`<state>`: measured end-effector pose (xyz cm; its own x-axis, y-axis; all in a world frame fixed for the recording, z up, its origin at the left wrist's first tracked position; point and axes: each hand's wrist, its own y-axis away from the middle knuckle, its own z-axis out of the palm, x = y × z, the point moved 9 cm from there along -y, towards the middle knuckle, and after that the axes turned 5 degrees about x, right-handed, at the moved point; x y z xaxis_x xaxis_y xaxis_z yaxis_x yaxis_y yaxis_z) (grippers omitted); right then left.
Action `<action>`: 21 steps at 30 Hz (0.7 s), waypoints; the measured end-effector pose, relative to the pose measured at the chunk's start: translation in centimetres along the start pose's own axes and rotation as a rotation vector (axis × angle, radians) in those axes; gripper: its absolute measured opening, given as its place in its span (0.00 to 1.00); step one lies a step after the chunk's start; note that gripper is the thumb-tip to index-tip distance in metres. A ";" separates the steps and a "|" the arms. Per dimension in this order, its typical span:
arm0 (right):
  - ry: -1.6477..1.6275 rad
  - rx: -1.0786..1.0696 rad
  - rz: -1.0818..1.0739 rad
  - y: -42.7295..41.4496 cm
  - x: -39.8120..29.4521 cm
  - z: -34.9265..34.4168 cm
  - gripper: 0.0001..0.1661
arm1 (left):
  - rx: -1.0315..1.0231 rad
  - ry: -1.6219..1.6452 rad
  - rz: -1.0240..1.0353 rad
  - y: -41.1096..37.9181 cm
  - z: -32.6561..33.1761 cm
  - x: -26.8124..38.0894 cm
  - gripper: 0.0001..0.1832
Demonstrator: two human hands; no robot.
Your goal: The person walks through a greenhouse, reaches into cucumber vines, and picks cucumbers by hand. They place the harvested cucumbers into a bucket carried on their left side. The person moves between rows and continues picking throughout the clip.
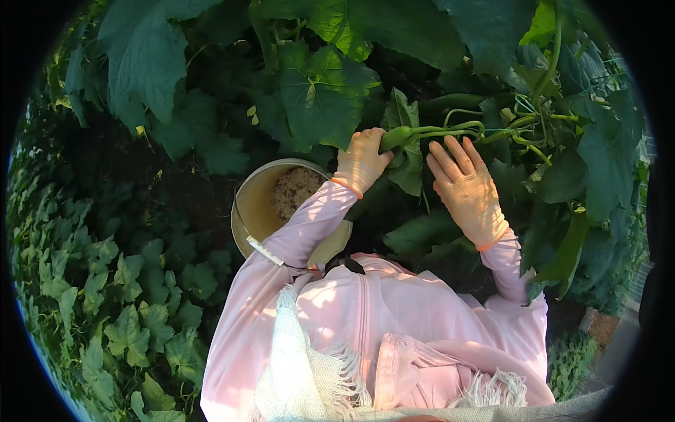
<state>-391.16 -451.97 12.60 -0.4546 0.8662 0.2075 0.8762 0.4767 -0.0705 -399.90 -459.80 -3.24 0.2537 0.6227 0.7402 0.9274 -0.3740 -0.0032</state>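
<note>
My left hand [361, 161], in a thin knitted glove with an orange cuff, is closed around the stem end of a green gourd [395, 138]. Most of that fruit is hidden behind the hand and leaves. From the gourd, a pale green stalk [440, 132] runs right to a knot of vine stems [522, 129]. Just below this stalk is my right hand [466, 192], gloved the same way, its fingers extended and slightly apart. Its fingertips are close to the stalk; whether they touch it I cannot tell. The right thumb is out of sight.
A pale bucket [253, 200] stands below my left forearm, brownish matter [298, 190] at its bottom. Its wire handle has a white grip [264, 251] beside my sleeve. Large leaves [321, 95] hang ahead, and green twine [522, 103] crosses the stems. Low leafy plants [126, 337] grow at left.
</note>
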 end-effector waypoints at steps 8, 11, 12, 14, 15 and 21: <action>-0.202 0.092 0.242 -3.5 1.5 2.1 0.38 | 0.084 -0.078 -0.159 0.4 -2.4 -2.5 0.21; -0.176 0.169 0.239 -3.9 1.8 2.1 0.34 | 0.159 -0.059 -0.086 0.1 -3.6 -2.9 0.21; -0.176 0.154 0.227 -3.8 1.9 2.2 0.33 | 0.155 -0.061 -0.070 -0.1 -4.2 -2.5 0.21; -0.130 0.109 0.224 -3.5 2.1 2.8 0.31 | 0.145 -0.064 -0.037 -0.3 -5.4 -1.6 0.21; -0.084 0.081 0.227 -3.2 2.3 3.2 0.29 | 0.131 -0.068 -0.044 -0.2 -5.4 -1.7 0.21; 0.091 0.060 0.305 -3.6 3.7 5.5 0.35 | 0.050 0.075 -0.084 0.1 -4.4 -1.6 0.24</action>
<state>-396.89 -449.69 8.22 -0.1538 0.9548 0.2542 0.9576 0.2075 -0.2000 -401.37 -463.83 -1.48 0.1552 0.5966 0.7874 0.9576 -0.2867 0.0285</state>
